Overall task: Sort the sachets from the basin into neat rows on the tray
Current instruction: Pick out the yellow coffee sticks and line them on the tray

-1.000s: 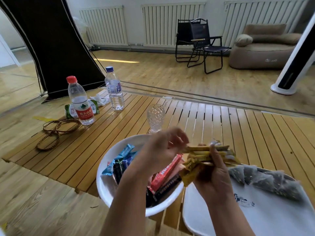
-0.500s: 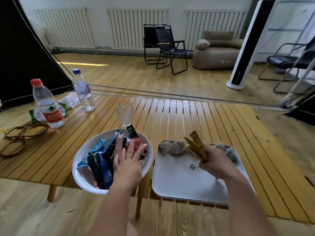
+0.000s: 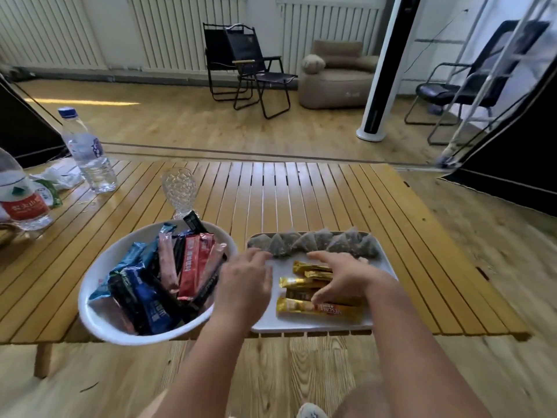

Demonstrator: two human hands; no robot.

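A white basin [image 3: 99, 321] sits at the table's front left, filled with several blue, black, red and pink stick sachets [image 3: 168, 276]. To its right lies a white tray [image 3: 310, 325]. Several grey pyramid tea bags [image 3: 313, 241] form a row along the tray's far edge. Several gold stick sachets [image 3: 304, 307] lie on the tray, roughly stacked front to back. My right hand [image 3: 343, 279] rests on them with fingers spread. Between basin and tray, my left hand [image 3: 244, 285] hovers over the tray's left edge, fingers relaxed, holding nothing.
A clear patterned glass [image 3: 179, 191] stands just behind the basin. Two water bottles, one blue-capped [image 3: 87, 152] and one red-labelled [image 3: 21, 200], stand at the table's left with crumpled wrappers. Beyond the slatted wooden table [image 3: 301, 191] are folding chairs, a beige armchair and a tower fan.
My right hand has laid the bundle of gold sachets down on the tray and now presses on them. My left hand has left the basin and come over to the tray's left edge.
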